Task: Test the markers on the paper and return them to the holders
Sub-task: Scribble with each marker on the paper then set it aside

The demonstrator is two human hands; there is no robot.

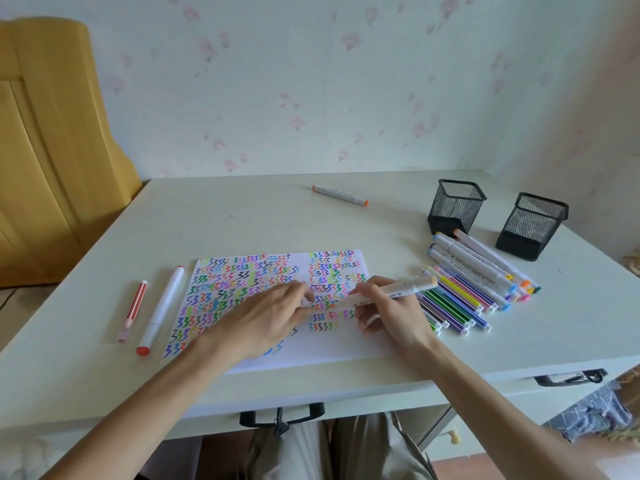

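Far left on the table (242, 216): striped red pen (133, 310) and white marker with red cap (160, 312), lying side by side, apart. Paper (322, 344) at centre, crowded with coloured squiggles. Left hand (263, 320) rested on paper, fingertips pinching a cap at the marker's tip. Right hand (388, 313) gripped pale marker (391, 289), fingers clamped round barrel, tip over paper. Orange-capped marker (340, 195) alone farther back. Right: loose marker pile (478, 285), then two black mesh holders (453, 211) (530, 225), upright.
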